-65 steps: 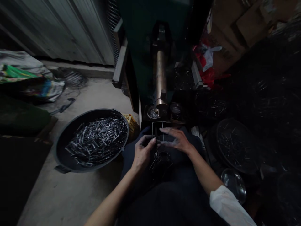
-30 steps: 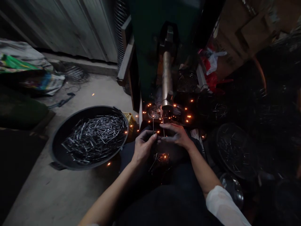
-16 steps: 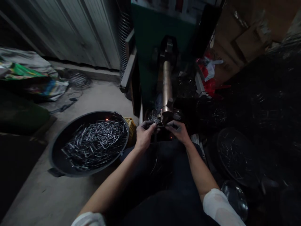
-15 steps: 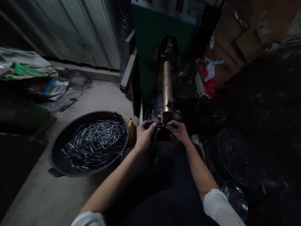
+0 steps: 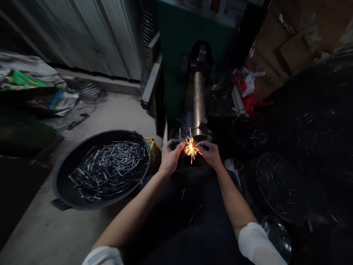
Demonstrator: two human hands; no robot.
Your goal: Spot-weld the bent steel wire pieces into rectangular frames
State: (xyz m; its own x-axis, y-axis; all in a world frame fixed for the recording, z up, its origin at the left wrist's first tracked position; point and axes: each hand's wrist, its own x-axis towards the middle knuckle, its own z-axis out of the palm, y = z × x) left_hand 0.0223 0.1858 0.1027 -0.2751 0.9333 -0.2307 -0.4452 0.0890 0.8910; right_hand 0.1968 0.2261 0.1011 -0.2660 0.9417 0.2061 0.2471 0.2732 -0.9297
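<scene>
A burst of orange sparks (image 5: 191, 147) flares between my two hands, just below the end of the machine's thick metal arm (image 5: 198, 99). My left hand (image 5: 170, 156) is closed, thumb and fingertips pinching a bent wire frame (image 5: 180, 134) that stands up before the sparks. On the other side of the glare my right hand (image 5: 210, 152) is closed too, pinching the end of a thin metal rod, now hidden by the light. The welding machine (image 5: 176, 48) has a green front. Its contact point is covered by the sparks.
To the left, a large black pan (image 5: 59, 176) holds many bent metal wires, with a yellow basket (image 5: 151, 145) behind it. At the right stands a dark round container (image 5: 259, 176) with loose wire pieces, near a shiny bowl (image 5: 275, 233). Cardboard (image 5: 296, 51) leans behind.
Sparks have burst out between my hands where there were none before. My hands keep nearly the same place and grip; the view has shifted slightly.
</scene>
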